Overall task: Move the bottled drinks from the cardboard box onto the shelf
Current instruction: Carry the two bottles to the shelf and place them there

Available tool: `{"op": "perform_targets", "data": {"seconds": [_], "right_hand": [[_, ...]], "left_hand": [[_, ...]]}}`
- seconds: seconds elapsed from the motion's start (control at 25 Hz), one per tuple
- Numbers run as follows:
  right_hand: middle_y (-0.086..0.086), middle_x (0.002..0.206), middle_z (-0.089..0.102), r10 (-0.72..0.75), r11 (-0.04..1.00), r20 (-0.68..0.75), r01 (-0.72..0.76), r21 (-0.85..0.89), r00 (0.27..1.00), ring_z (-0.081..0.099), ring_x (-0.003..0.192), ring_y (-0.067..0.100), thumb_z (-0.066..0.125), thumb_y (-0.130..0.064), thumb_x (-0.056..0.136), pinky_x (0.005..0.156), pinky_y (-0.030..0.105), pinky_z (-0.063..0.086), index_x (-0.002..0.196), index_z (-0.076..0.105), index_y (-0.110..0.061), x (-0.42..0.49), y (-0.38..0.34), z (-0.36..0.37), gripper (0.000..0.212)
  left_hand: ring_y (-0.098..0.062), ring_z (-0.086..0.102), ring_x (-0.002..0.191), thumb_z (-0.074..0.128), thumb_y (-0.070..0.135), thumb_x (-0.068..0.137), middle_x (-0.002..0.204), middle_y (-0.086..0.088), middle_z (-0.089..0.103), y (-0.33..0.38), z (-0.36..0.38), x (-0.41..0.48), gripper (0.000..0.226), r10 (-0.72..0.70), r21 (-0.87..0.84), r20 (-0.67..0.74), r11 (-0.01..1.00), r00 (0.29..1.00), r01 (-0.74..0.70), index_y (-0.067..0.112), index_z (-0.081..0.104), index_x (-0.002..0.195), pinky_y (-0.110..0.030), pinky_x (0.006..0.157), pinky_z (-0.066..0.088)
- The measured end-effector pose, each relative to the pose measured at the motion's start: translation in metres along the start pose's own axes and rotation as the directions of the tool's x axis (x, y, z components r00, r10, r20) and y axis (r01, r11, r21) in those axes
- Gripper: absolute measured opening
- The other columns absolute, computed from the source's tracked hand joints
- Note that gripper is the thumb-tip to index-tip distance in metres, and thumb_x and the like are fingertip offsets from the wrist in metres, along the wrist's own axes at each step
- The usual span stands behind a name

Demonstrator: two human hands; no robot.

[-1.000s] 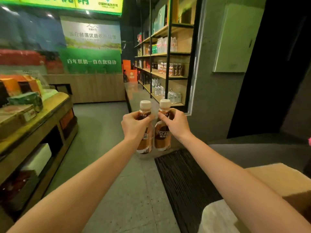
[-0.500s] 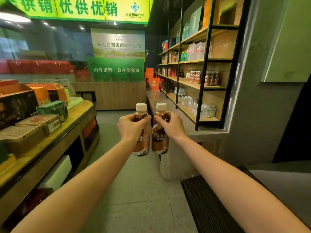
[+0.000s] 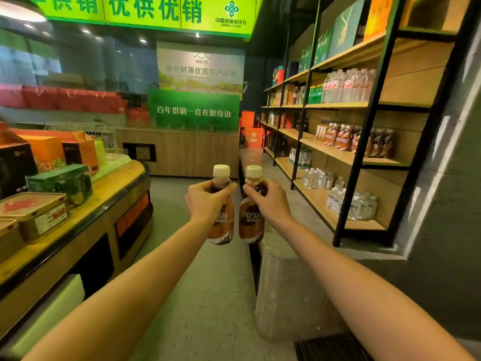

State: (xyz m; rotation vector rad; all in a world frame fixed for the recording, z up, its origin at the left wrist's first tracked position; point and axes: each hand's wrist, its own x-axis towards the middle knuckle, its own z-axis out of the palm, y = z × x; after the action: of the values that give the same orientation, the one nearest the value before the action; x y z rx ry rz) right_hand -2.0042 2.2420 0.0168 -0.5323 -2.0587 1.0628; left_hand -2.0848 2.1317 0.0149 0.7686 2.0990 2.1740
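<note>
From the head camera I see my left hand [image 3: 208,201] gripping one coffee bottle [image 3: 221,220] and my right hand [image 3: 268,201] gripping another [image 3: 251,225], upright, side by side, possibly touching, in the aisle left of the shelf [image 3: 346,155].

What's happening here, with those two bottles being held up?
A person is carrying drinks to be shelved. The left hand grips one brown coffee bottle by its neck, and the right hand grips a second coffee bottle the same way, both upright and side by side out in front. Neither is on the shelf yet. It stands off to the right, where matching bottles are lined up on a middle level.
</note>
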Motion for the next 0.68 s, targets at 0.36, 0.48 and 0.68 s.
{"op": "perform_targets", "data": {"seconds": [0.36,0.48,0.68], "right_hand": [[0.006,0.109,0.067,0.031,0.998,-0.197,-0.042,-0.052,0.980,0.061,0.100,0.019,0.062,-0.032,0.088,0.078,0.026,0.042,0.108,0.063,-0.010,0.244,0.106,0.053,0.030],[0.006,0.111,0.066,0.073,0.994,-0.258,-0.092,-0.064,0.963,0.059,0.102,0.018,0.061,-0.030,0.089,0.078,0.025,0.039,0.110,0.063,-0.010,0.316,0.136,0.057,0.029],[0.006,0.121,0.063,0.121,0.988,-0.313,-0.145,-0.054,0.942,0.056,0.114,0.022,0.060,-0.031,0.090,0.085,0.027,0.041,0.117,0.060,-0.011,0.428,0.203,0.047,0.034]], "left_hand": [[-0.015,0.063,0.078,0.080,0.033,0.070,0.075,0.005,0.065,-0.080,0.111,0.255,0.019,0.038,-0.024,0.145,0.999,0.989,-0.035,0.024,0.067,0.081,-0.029,0.073,0.048],[-0.016,0.065,0.080,0.080,0.035,0.070,0.077,0.003,0.067,-0.102,0.154,0.327,0.018,0.029,-0.004,0.216,1.000,0.976,-0.029,0.025,0.068,0.080,-0.031,0.074,0.051],[-0.019,0.067,0.083,0.080,0.039,0.068,0.080,0.000,0.070,-0.142,0.243,0.428,0.020,-0.012,-0.019,0.298,1.000,0.954,0.019,0.025,0.071,0.080,-0.035,0.079,0.054]]}}
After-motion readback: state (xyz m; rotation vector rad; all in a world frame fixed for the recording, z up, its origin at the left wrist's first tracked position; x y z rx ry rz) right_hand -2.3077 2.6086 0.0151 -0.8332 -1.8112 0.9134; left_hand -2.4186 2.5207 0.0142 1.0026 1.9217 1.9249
